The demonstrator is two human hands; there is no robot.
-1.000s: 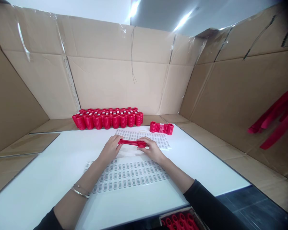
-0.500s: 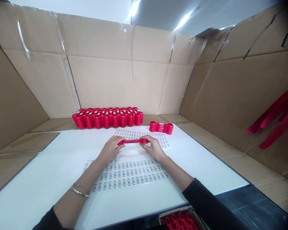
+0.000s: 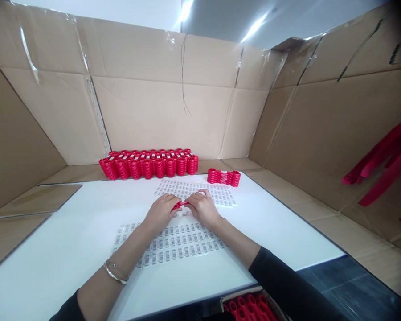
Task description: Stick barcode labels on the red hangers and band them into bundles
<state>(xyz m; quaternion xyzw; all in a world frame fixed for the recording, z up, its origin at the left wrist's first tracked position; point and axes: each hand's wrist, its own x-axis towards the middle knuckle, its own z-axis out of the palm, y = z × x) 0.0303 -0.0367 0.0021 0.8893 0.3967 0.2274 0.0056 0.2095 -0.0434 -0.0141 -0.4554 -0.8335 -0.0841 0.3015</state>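
Above the middle of the desk (image 3: 267,223), the two hands meet: the left hand (image 3: 160,213) and the right hand (image 3: 203,208) pinch a red bundle (image 3: 177,205) between them. Fingers hide nearly all of it, so its layers cannot be counted, nor can I tell whether it touches the surface.

Below the hands lies one near label sheet (image 3: 183,243), its left part covered by the left forearm. Just beyond is a far label sheet (image 3: 225,196), partly behind the fingers; whether it is one sheet or several overlapping is hard to tell.

Along the far edge stands a row of red stacks (image 3: 148,168), about eight across the front, those behind mostly concealed. One single red stack (image 3: 223,177) sits apart, to the right. An open box (image 3: 240,293) of red pieces is cut off at the bottom, its contents too crowded to count; red strips (image 3: 384,180) run out of view at right.

White surface stretches outside both forearms, and cardboard walls (image 3: 160,111) bound the far side and flanks.
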